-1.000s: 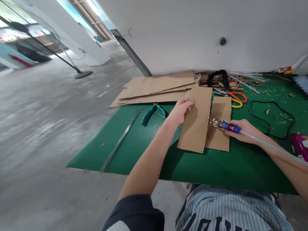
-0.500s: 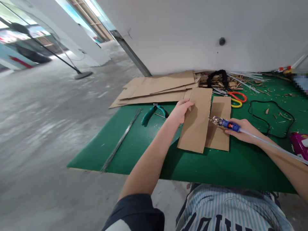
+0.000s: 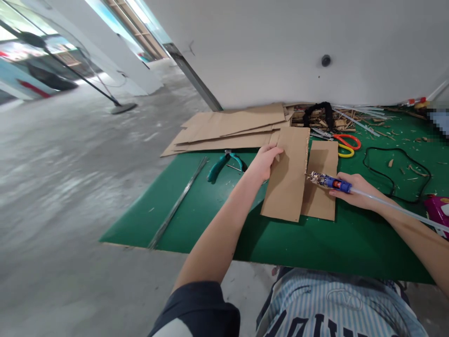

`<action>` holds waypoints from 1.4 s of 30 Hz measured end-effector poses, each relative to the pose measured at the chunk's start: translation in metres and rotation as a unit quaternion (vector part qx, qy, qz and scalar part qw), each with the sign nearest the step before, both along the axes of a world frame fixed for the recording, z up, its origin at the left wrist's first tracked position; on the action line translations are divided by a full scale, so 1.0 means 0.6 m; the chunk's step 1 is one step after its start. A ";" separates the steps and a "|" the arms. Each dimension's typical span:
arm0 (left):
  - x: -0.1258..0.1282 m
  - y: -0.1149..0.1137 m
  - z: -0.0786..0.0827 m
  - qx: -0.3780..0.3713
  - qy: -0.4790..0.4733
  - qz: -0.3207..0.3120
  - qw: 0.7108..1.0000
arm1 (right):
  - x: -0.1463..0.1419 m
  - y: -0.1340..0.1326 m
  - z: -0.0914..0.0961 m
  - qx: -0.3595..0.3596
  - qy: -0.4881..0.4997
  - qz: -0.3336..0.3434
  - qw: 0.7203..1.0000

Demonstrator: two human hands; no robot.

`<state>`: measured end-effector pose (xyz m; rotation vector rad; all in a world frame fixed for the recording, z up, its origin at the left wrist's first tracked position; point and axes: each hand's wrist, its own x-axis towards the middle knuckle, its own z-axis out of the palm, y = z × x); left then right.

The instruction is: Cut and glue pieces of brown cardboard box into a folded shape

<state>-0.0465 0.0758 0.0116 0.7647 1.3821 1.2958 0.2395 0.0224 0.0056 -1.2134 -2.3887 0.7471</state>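
My left hand grips the left edge of a brown cardboard piece, thumb on its face and the other fingers behind it. Shiny glue shows along the upper part of that piece's right edge. In my right hand is a blue hot glue gun, its messy, crusted tip pointing left near that edge. A long clear glue stick runs out of its back along my forearm. A second cardboard piece lies on the green table, partly behind the held piece and the gun.
Behind lie stacked cardboard sheets, a heap of twigs and scissors with red and yellow handles. Teal pliers and a bundle of thin wires are on the left. A black cord curls at right. The table meets a white wall.
The glue gun's tip has come slightly away from the cardboard edge and sits a little lower along it. My left hand keeps its hold; the whole view has shifted slightly.
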 end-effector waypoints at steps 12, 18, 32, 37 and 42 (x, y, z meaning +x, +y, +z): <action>0.002 -0.005 0.008 -0.008 0.019 0.018 1.000 | 0.004 -0.002 0.000 -0.003 -0.014 0.021 1.000; 0.003 -0.008 0.006 0.000 0.001 -0.028 1.000 | 0.002 -0.002 -0.005 -0.005 0.031 -0.008 0.999; 0.002 -0.005 0.009 -0.017 -0.001 0.039 0.999 | 0.002 -0.003 0.000 0.003 -0.031 0.033 0.999; 0.003 -0.007 0.012 -0.012 0.007 0.026 1.000 | 0.002 -0.004 0.000 0.021 -0.064 0.055 0.996; 0.001 -0.005 0.012 -0.016 -0.003 0.032 0.999 | 0.004 -0.004 -0.001 0.037 -0.097 0.072 0.992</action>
